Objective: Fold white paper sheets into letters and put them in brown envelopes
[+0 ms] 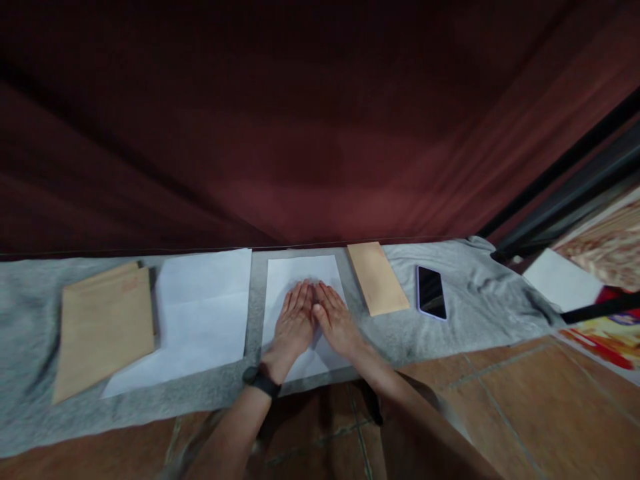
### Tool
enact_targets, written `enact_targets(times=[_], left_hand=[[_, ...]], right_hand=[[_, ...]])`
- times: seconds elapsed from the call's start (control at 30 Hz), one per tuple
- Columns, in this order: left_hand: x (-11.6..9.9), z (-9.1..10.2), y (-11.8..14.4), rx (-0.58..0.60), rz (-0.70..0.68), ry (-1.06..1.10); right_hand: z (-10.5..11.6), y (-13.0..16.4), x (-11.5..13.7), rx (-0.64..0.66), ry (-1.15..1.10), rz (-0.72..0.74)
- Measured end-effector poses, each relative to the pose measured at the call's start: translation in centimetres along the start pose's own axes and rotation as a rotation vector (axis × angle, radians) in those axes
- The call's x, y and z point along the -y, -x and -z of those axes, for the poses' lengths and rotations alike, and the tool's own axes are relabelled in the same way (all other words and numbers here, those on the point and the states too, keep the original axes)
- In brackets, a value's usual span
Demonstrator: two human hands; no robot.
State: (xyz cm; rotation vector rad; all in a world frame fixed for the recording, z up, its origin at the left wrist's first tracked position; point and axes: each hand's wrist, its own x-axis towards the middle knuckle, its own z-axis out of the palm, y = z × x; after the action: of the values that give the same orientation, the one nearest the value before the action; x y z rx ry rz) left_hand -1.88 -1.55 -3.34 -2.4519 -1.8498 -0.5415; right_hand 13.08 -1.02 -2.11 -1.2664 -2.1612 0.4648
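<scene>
A white sheet of paper [280, 273] lies on the grey cloth in front of me. Flat on its middle rests my left hand [296, 320], fingers stretched out, with a dark watch [261, 381] on the wrist. Beside it my right hand [337, 323] also lies flat on the sheet, its thumb touching or nearly touching the left hand. Both hands cover the centre of the paper, and neither grips anything. To the right of the sheet is a single brown envelope [379, 279].
Larger white sheets [205, 313] and a stack of brown envelopes [105, 327] lie on the left. A phone [431, 292] is on the right of the grey cloth [480, 293]. A dark red curtain [320, 133] hangs behind; tiled floor [500, 393] shows in front.
</scene>
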Motion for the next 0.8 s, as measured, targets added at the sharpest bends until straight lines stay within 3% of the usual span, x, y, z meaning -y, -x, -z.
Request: enact_targets(times=[0.2, 0.47, 0.63, 0.8], left_hand=[[2.2, -0.1, -3.1, 0.061, 0.145, -0.006], [3.0, -1.0, -3.2, 0.074, 0.15, -0.079], [4.7, -1.3, -3.0, -0.037, 0.269, -0.098], [5.9, -1.3, -2.4, -0.08, 0.313, -0.095]], right_hand=[[-2.7, -3.1, 0.1, 0.004, -0.068, -0.063], [-4.7, -4.2, -0.1, 0.043, 0.284, -0.067], [-4.8, -3.8, -1.7, -0.074, 0.395, -0.088], [-3.8, -3.5, -3.5, -0.091, 0.48, -0.154]])
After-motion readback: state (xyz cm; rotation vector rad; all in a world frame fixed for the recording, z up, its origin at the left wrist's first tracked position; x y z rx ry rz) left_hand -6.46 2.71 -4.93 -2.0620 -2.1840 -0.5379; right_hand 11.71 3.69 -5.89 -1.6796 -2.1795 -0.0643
